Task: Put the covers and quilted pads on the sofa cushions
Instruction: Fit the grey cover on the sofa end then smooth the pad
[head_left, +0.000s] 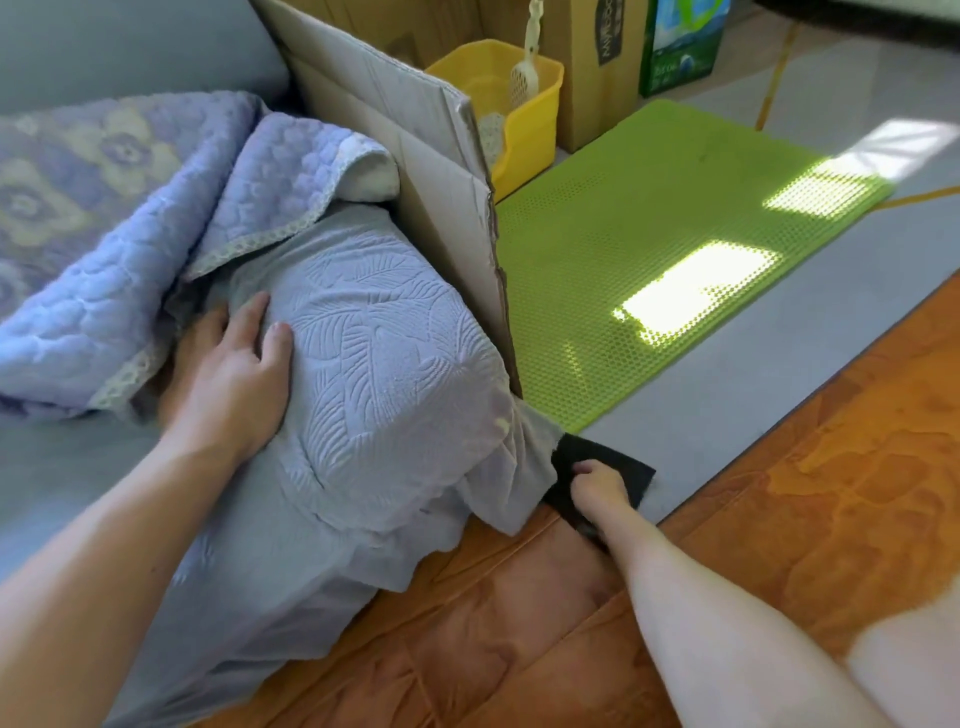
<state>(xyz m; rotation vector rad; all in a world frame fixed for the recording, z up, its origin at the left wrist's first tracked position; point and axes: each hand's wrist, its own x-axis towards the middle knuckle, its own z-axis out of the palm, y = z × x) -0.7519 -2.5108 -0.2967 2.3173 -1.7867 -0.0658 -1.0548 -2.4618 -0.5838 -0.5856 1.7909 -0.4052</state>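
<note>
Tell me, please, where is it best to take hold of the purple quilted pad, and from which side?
Probably grip the quilted pad at its lace-trimmed edge, which lies folded back over the covered cushion. Come from the front, beside the left hand: the edge faces there, while cardboard blocks the right.

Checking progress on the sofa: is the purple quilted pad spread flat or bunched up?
Bunched up: the quilted pad lies in folds, one corner flipped back over the armrest.

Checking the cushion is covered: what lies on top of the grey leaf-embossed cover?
The left hand presses it and the purple quilted pad overlaps its far end. The cushion beneath is hidden.
</note>
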